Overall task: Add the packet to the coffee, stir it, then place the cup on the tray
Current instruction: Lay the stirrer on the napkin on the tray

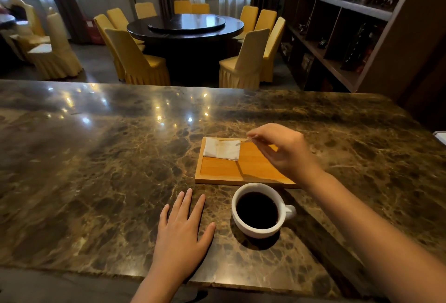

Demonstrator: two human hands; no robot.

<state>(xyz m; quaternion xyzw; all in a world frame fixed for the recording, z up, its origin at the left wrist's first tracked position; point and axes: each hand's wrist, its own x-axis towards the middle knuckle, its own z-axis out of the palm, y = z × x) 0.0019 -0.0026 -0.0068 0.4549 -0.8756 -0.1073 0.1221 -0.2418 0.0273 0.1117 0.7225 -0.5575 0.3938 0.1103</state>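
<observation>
We see a tabletop [120, 157] of polished brown marble, very glossy with light reflections. The tray [224, 172] is smooth matt wood. The cup [243, 226] looks like white glazed ceramic. The napkin [222, 149] is soft white paper, a little wrinkled.

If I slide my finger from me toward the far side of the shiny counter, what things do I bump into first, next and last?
Left hand flat on the counter → white cup of coffee → wooden tray → white napkin on the tray's far left corner. The right hand hovers over the tray, so I left it out.
</observation>
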